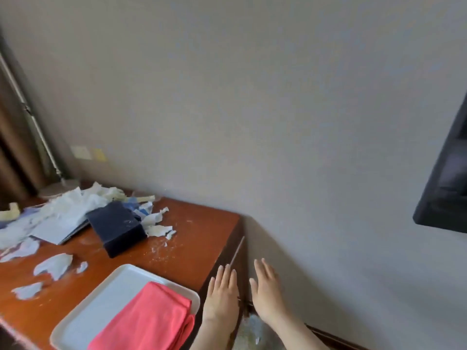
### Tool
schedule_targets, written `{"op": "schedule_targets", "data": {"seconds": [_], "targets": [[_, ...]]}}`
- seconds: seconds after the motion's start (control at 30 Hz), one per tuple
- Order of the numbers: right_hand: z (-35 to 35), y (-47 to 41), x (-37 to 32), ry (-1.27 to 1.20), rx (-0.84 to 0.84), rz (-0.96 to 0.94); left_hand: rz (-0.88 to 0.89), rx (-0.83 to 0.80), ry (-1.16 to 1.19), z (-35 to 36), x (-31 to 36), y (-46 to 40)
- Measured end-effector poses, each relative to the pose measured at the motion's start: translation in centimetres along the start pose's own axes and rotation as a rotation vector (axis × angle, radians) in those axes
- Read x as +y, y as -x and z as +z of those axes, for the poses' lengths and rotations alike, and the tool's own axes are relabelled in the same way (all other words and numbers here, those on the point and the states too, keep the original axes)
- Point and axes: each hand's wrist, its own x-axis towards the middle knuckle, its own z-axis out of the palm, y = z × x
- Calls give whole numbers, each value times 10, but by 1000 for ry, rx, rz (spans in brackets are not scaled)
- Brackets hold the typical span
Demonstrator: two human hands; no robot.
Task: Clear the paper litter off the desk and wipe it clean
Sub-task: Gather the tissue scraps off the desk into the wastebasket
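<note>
**Hands idle at the desk's end, litter still waiting**

Head view: both hands hover at lower centre of the frame, beyond the desk's (197,238) right end. The left hand (222,296) and right hand (266,294) have fingers straight and together, holding nothing. Torn paper litter (65,210) is heaped at left of the frame around a dark box (117,227), with scraps and white dust nearer. A pink cloth (149,317) lies folded on a white tray (106,299).

Clearing seems barely begun; next, I judge, comes reaching left to gather paper. Something pale below the hands, perhaps a bin bag, is blurred and cut off.
</note>
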Motion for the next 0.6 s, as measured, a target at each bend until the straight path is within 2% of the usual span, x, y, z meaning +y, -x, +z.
{"op": "schedule_targets", "data": {"seconds": [0.3,0.6], "targets": [[-7,-9,-89,6,-74,-215,-227,139,-7,-63,-97,31],[36,-12,-176,46,-215,-321,-467,143,53,-74,-206,80]]}}
